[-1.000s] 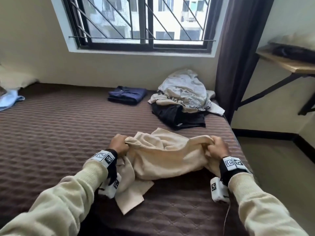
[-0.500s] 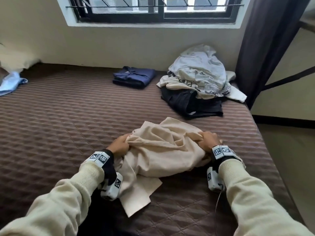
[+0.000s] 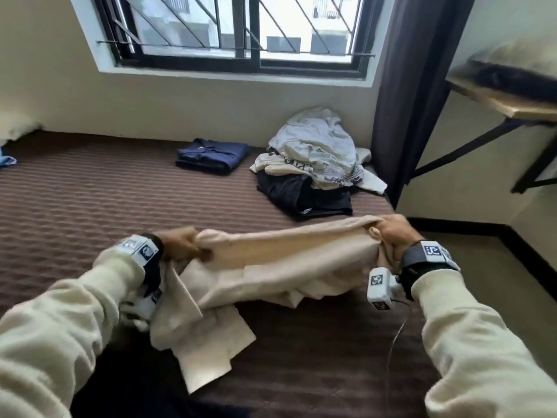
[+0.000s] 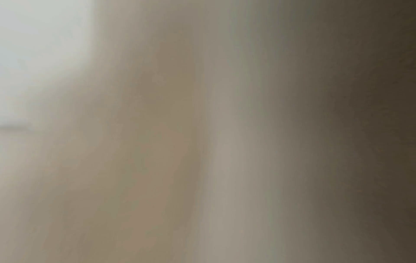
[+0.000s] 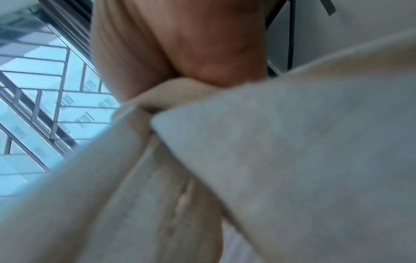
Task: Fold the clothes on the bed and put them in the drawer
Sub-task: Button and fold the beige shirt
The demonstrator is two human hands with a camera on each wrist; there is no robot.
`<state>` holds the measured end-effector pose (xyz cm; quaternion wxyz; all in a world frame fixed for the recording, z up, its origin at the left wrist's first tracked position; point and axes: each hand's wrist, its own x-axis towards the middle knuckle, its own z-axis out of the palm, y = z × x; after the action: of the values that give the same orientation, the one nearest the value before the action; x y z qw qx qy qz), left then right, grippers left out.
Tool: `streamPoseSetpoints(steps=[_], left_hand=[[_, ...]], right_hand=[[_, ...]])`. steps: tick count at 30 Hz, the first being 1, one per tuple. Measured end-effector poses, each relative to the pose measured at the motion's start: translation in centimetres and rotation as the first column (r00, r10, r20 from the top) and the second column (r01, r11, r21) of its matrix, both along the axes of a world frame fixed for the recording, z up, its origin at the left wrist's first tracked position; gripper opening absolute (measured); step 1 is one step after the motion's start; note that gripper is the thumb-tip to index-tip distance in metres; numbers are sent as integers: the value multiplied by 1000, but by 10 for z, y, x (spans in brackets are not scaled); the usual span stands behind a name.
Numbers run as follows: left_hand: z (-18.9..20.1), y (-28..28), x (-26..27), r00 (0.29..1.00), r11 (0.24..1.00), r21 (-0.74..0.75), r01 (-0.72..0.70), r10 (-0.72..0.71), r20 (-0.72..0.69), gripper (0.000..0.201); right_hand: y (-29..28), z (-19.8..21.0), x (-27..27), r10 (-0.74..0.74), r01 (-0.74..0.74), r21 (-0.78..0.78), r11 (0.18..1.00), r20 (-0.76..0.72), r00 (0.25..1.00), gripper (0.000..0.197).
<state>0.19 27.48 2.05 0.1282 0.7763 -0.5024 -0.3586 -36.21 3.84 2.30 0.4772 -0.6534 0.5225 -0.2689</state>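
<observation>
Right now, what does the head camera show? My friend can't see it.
Two hands, left hand and right hand, hold a beige garment stretched above a brown bed. Behind lie a folded navy garment and an unfolded pile.

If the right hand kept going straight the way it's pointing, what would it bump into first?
Probably the dark garment at the bottom of the unfolded pile. The right hand, gripping the beige garment, points up the bed toward it. Depth is unclear; held this high, it might pass above.
</observation>
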Motion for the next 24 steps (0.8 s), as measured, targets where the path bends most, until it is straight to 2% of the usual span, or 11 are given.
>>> streamPoseSetpoints(steps=[2, 4, 6, 9, 11, 14, 16, 18, 20, 22, 24], left_hand=[[41, -29, 9, 939, 973, -232, 6, 74, 335, 13], [89, -57, 11, 728, 897, -440, 50, 269, 631, 36], [132, -74, 15, 660, 815, -576, 55, 403, 634, 49], [163, -77, 21, 576, 757, -648, 82, 495, 651, 51], [156, -70, 24, 534, 740, -642, 200, 467, 705, 62], [118, -50, 24, 617, 740, -529, 415, 197, 761, 92], [88, -31, 14, 683, 724, -438, 532, -61, 728, 87], [60, -10, -5, 717, 748, -323, 580, -281, 638, 54], [34, 8, -26, 746, 838, -50, 543, -454, 487, 50], [9, 19, -44, 723, 820, 198, 538, -569, 392, 45], [-8, 25, -62, 674, 764, 383, 519, -642, 366, 54]], right_hand=[[-13, 32, 1, -56, 76, -225, 971, 92, 994, 11], [-23, 71, 5, -83, 190, -393, 900, 274, 958, 18], [-30, 109, 8, -68, 244, -488, 838, 350, 934, 25], [-37, 131, 3, -181, 202, -648, 734, 100, 978, 33], [-28, 119, -3, -327, 150, -708, 690, -121, 937, 30], [-14, 74, -13, -392, 37, -797, 603, -255, 884, 26], [-13, 36, -27, -373, -82, -834, 546, -329, 867, 29], [-7, -1, -44, -262, -232, -755, 613, -472, 842, 38], [6, -31, -62, -72, -383, -596, 705, -598, 798, 41], [22, -56, -78, 64, -498, -450, 741, -692, 720, 34], [33, -80, -95, 179, -585, -356, 729, -726, 664, 30]])
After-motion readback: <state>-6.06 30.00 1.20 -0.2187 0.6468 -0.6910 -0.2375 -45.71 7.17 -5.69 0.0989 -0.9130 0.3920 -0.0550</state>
